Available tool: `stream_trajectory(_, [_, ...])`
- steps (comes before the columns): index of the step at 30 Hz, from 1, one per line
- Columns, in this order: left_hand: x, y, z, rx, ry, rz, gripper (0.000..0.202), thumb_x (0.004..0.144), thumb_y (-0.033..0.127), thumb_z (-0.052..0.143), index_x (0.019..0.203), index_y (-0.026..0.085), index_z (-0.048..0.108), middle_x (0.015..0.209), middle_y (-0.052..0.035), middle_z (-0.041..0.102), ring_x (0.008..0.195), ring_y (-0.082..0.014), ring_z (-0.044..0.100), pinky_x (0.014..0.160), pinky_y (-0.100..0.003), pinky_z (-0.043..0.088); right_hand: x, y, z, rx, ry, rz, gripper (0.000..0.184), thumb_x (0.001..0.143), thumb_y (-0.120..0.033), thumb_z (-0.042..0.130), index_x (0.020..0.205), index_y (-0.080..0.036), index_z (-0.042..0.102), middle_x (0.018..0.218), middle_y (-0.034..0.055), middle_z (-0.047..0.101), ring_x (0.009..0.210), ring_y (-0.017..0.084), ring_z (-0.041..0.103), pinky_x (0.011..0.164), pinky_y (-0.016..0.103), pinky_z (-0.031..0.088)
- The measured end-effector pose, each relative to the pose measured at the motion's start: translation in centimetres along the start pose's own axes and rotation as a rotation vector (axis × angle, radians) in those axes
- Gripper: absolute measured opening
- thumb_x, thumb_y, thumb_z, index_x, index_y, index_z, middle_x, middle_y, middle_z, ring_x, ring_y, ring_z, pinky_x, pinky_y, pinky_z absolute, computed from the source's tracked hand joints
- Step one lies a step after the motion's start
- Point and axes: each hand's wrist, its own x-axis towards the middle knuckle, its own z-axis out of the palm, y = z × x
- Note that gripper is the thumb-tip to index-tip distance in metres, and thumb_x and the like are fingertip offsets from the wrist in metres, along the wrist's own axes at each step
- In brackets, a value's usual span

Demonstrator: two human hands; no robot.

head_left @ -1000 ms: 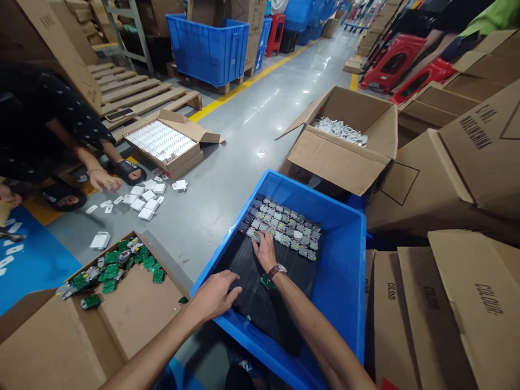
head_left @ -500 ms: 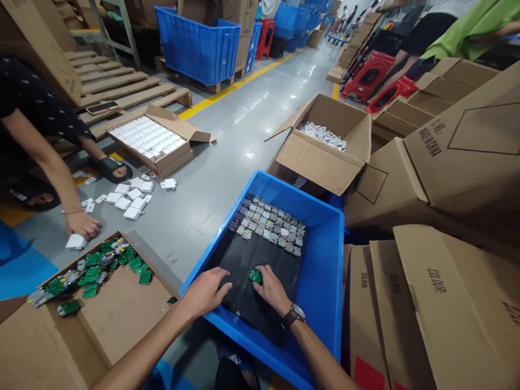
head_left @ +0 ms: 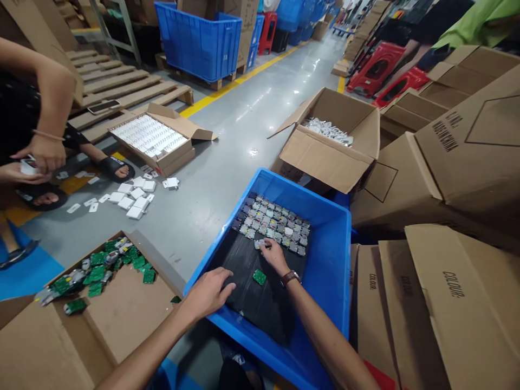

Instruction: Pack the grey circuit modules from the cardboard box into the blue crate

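Note:
A blue crate (head_left: 329,281) in front of me holds a black tray (head_left: 260,303) with rows of small grey circuit modules (head_left: 273,223) at its far end. My right hand (head_left: 273,254), a watch on its wrist, pinches one grey module (head_left: 258,244) at the near edge of those rows. My left hand (head_left: 208,294) lies flat on the near left corner of the black tray, fingers spread. A loose green circuit board (head_left: 259,277) lies on the tray between my hands.
An open cardboard box (head_left: 122,314) at the left holds several green boards (head_left: 97,268). Another person (head_left: 36,154) crouches at far left among white parts (head_left: 134,197) on the floor. Cardboard boxes (head_left: 447,179) stack at the right; an open box (head_left: 329,151) stands behind the crate.
My right hand has left the green board on the tray and reached forward to the grey modules. The other person's hand has lifted from the floor to their lap.

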Motion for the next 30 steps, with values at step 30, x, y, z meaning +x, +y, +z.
stream_trajectory(30, [0.2, -1.0, 0.6, -0.040, 0.030, 0.045, 0.029, 0.098, 0.037, 0.053, 0.117, 0.020, 0.067, 0.117, -0.0089, 0.072, 0.109, -0.0265, 0.068, 0.093, -0.036, 0.054, -7.1, 0.4, -0.6, -0.172, -0.045, -0.033, 0.023, 0.085, -0.027, 0.053, 0.102, -0.019, 0.066, 0.094, 0.0081, 0.072, 0.087, 0.022, 0.068, 0.079, 0.033, 0.053])
